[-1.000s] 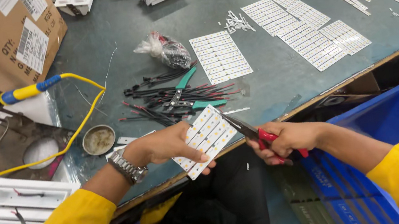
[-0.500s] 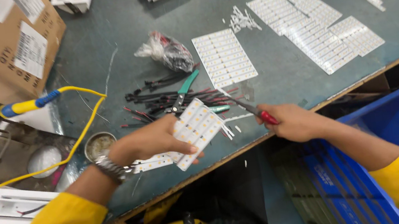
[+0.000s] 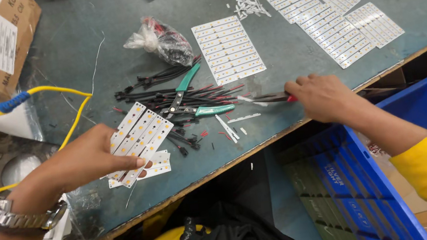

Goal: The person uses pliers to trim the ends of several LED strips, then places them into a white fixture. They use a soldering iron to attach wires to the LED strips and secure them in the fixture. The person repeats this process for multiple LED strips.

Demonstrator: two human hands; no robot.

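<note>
L hand [image 3: 83, 160] pinching white LED strip panel [image 3: 141, 138]; R hand [image 3: 324, 99] closed on red-handled cutters [image 3: 271, 97].
L grip: thumb + fingers clamp the panel, tilted, just above grey-green desk [image 3: 104, 57] near front edge; more white strips [image 3: 158, 164] lie under it. R grip wraps the cutter handle, tool flat on desk, tip pointing at black/red wire pile [image 3: 177, 100]. Green-handled pliers [image 3: 191, 98] on the wires. Blue plastic crate [image 3: 367, 182] below desk edge, R side.
</note>
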